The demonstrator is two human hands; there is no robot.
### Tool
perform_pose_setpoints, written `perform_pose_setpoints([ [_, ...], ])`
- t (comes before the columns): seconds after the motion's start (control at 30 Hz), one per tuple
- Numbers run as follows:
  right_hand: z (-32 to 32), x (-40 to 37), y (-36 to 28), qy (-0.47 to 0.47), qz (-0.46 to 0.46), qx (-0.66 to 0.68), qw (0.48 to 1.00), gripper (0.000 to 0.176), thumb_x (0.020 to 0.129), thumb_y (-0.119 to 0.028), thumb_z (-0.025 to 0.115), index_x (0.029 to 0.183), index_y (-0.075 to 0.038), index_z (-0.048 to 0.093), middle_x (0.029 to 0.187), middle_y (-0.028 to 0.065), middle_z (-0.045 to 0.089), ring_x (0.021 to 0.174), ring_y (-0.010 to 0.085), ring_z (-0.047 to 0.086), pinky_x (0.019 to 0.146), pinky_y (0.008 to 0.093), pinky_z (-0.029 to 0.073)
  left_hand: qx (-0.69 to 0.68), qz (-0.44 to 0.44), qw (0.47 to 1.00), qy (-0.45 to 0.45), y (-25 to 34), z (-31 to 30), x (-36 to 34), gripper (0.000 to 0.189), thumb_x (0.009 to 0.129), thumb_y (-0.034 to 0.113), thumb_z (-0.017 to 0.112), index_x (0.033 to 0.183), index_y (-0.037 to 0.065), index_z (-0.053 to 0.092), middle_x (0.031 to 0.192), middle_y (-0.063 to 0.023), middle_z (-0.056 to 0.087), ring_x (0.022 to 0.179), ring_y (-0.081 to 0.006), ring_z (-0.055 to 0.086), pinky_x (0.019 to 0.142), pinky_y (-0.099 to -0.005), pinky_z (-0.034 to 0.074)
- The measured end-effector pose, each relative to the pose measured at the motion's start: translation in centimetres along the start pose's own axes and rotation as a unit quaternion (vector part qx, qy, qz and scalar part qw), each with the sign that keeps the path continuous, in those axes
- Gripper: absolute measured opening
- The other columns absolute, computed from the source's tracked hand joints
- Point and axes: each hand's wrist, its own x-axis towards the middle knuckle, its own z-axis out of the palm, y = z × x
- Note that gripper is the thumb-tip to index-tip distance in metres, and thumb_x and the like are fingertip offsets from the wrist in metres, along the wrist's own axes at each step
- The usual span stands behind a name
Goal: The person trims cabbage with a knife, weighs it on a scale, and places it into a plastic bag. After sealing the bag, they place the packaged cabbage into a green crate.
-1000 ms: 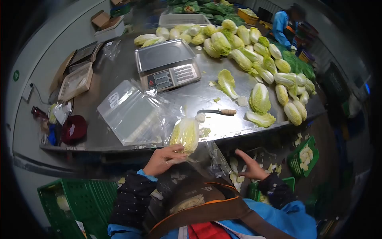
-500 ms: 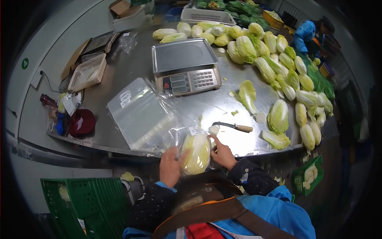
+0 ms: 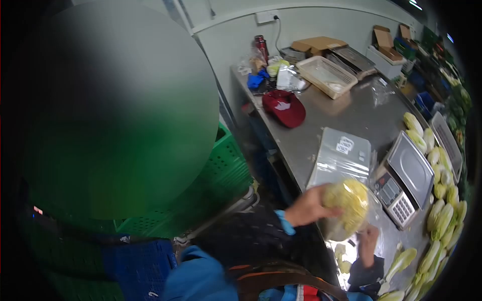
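Observation:
A cabbage in a clear plastic bag (image 3: 346,208) is held up over the table's front edge. My left hand (image 3: 310,206) is wrapped round its left side, fingers closed on it. My right hand (image 3: 369,245) is at the lower right of the bagged cabbage, blurred, its fingers partly hidden by the bag. Just beyond lies a stack of clear bags (image 3: 341,155) with a white label, and to the right of it stands a scale (image 3: 405,175).
A red cap (image 3: 284,108), a cream tray (image 3: 327,76) and a red bottle (image 3: 261,46) are on the far part of the table. Cabbages (image 3: 442,220) line the right side. Green crates (image 3: 223,160) and blue crates (image 3: 140,268) stand left. A large blurred shape blocks the upper left.
The view has swung left toward the crates. The bagged cabbage has been lifted, and my left hand has closed round it. A large blurred shape now covers the upper left.

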Motion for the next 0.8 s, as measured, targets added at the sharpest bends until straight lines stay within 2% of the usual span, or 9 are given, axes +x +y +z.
perform_pose_setpoints([
  [0.03,1.8,2.3,-5.1,-0.115,-0.062,-0.041,0.991,0.034,0.090,-0.020,0.050,0.115,0.001,0.055,0.068,0.0023,0.055,0.051,0.0088,0.048,0.049,0.0230,0.041,-0.032,-0.017,0.999,0.041,2.3,-2.6,-1.3,0.047,0.076,0.021,0.074,0.111,-0.002,0.055,0.100,-0.0065,0.062,0.092,-0.0124,0.056,0.083,-0.0277,0.045],
  [0.13,9.0,4.8,-16.7,-0.199,0.027,0.184,0.962,0.029,0.088,-0.010,0.051,0.116,0.000,0.055,0.066,0.0018,0.053,0.054,0.0076,0.048,0.050,0.0218,0.039,-0.051,0.099,0.973,0.201,7.2,-13.1,-6.4,0.024,0.086,0.024,0.061,0.092,0.001,0.059,0.084,-0.0021,0.060,0.075,-0.0121,0.058,0.066,-0.0312,0.048],
  [0.17,10.5,5.7,-18.6,-0.234,0.057,0.249,0.938,0.028,0.087,-0.006,0.052,0.114,0.000,0.056,0.065,0.0017,0.053,0.055,0.0079,0.048,0.050,0.0224,0.040,-0.009,0.092,0.961,0.259,10.0,-16.5,-9.3,0.025,0.090,0.027,0.054,0.097,0.003,0.058,0.087,-0.0038,0.060,0.077,-0.0152,0.059,0.068,-0.0333,0.048],
  [0.23,14.3,6.9,-17.3,-0.233,0.095,0.250,0.935,0.022,0.086,-0.003,0.054,0.106,0.001,0.060,0.066,0.0015,0.055,0.057,0.0046,0.047,0.052,0.0205,0.039,-0.060,0.107,0.925,0.361,16.2,-21.0,-11.7,0.038,0.095,0.036,0.044,0.115,0.006,0.053,0.106,-0.0087,0.061,0.095,-0.0216,0.060,0.082,-0.0369,0.048],
  [0.33,18.8,6.7,-13.6,-0.239,0.122,0.131,0.954,0.021,0.084,-0.007,0.059,0.104,-0.002,0.061,0.071,0.0008,0.059,0.059,0.0047,0.048,0.054,0.0220,0.040,-0.087,0.071,0.933,0.341,18.9,-30.9,-15.9,0.046,0.094,0.041,0.045,0.123,0.006,0.048,0.118,-0.0100,0.058,0.108,-0.0222,0.056,0.091,-0.0381,0.044],
  [0.47,22.1,6.5,-14.3,-0.236,0.120,0.097,0.959,0.018,0.084,-0.007,0.060,0.100,-0.002,0.063,0.073,0.0019,0.061,0.065,0.0051,0.050,0.060,0.0219,0.042,-0.085,-0.081,0.895,0.431,11.9,-39.2,-16.9,0.050,0.093,0.043,0.044,0.126,0.005,0.045,0.117,-0.0102,0.058,0.106,-0.0227,0.056,0.090,-0.0391,0.045],
  [0.57,23.1,7.1,-15.8,-0.261,0.219,0.072,0.938,0.018,0.083,-0.009,0.060,0.100,-0.002,0.064,0.081,0.0055,0.065,0.071,0.0073,0.055,0.067,0.0233,0.046,-0.132,-0.112,0.910,0.378,4.4,-41.3,-13.7,0.051,0.092,0.046,0.045,0.124,0.005,0.047,0.115,-0.0092,0.058,0.102,-0.0226,0.058,0.084,-0.0372,0.048],
  [0.73,22.4,7.9,-16.2,-0.237,0.121,0.014,0.964,0.022,0.082,-0.010,0.059,0.103,-0.004,0.063,0.097,0.0133,0.065,0.086,0.0232,0.064,0.080,0.0313,0.048,-0.123,-0.161,0.919,0.338,-3.9,-42.7,-11.0,0.054,0.090,0.049,0.046,0.122,0.006,0.048,0.113,-0.0091,0.059,0.097,-0.0217,0.060,0.076,-0.0323,0.050],
  [0.8,21.0,7.5,-15.7,-0.232,0.130,-0.024,0.964,0.023,0.083,-0.013,0.058,0.104,-0.005,0.062,0.099,0.0130,0.065,0.089,0.0270,0.063,0.083,0.0335,0.048,-0.114,-0.218,0.927,0.284,-2.7,-42.4,-11.2,0.059,0.089,0.055,0.045,0.126,0.009,0.045,0.119,-0.0083,0.055,0.103,-0.0221,0.055,0.087,-0.0418,0.044],
])
